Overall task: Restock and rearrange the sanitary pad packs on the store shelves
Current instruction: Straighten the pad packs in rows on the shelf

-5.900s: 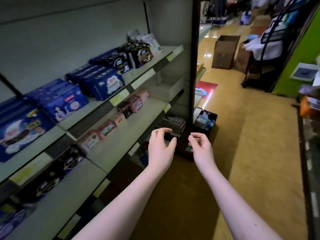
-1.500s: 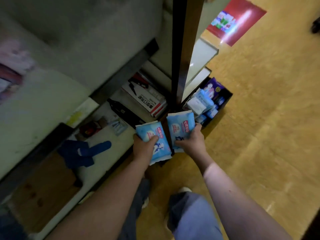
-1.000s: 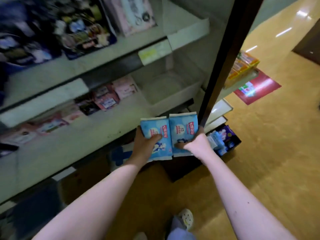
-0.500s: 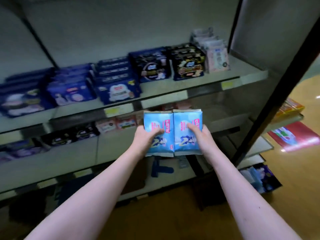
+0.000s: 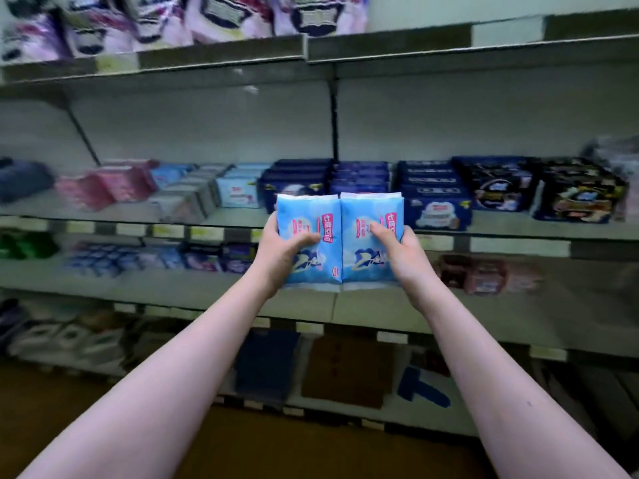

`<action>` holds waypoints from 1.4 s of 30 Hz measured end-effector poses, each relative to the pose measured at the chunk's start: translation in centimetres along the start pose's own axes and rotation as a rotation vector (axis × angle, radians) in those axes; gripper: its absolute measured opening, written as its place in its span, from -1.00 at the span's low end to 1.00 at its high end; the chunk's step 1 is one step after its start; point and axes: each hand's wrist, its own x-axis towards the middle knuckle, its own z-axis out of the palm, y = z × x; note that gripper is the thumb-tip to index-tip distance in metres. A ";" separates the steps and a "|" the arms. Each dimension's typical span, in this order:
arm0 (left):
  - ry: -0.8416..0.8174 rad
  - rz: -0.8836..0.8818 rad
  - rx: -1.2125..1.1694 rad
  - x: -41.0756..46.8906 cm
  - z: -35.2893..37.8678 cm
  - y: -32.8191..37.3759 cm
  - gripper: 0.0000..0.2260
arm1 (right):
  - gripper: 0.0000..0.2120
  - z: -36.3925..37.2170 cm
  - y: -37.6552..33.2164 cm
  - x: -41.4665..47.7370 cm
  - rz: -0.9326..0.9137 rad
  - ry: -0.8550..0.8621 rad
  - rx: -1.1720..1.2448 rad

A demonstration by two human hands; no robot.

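I hold two light blue sanitary pad packs upright and side by side in front of the shelves. My left hand (image 5: 281, 252) grips the left pack (image 5: 307, 226), thumb across its front. My right hand (image 5: 397, 248) grips the right pack (image 5: 366, 219) the same way. Behind them, the middle shelf (image 5: 518, 231) carries rows of packs: matching light blue ones (image 5: 238, 195) to the left, dark blue ones (image 5: 432, 198) directly behind and to the right, black ones (image 5: 577, 197) farther right.
Pink packs (image 5: 107, 186) lie on the middle shelf at left. The top shelf (image 5: 221, 55) holds pale purple packs. The shelf below (image 5: 363, 311) has small packs at left and reddish ones (image 5: 484, 274) at right. The bottom shelf holds a brown carton (image 5: 345, 369).
I picked the two light blue packs up from the floor box, stood up and turned left toward the shelves. The packs now sit higher, level with the middle shelf's dark blue row.
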 end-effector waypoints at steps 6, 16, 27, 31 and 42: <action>0.163 0.019 -0.037 0.2 -6.7 0.0 -0.58 | -0.71 7.4 -0.1 1.9 -0.021 -0.093 -0.014; 0.319 -0.006 0.030 5.5 -16.4 -0.5 -0.57 | -0.80 17.9 1.1 8.4 0.003 -0.257 0.023; 0.399 0.012 0.047 15.3 -24.1 0.0 -0.53 | -0.75 27.3 0.9 18.3 0.008 -0.288 0.089; 0.427 0.026 0.060 16.4 -27.2 -0.2 -0.57 | -0.84 30.3 1.6 19.2 -0.004 -0.354 0.106; 0.341 0.094 -0.024 22.3 -35.2 0.8 -0.84 | -0.95 39.4 0.4 22.9 -0.028 -0.228 0.149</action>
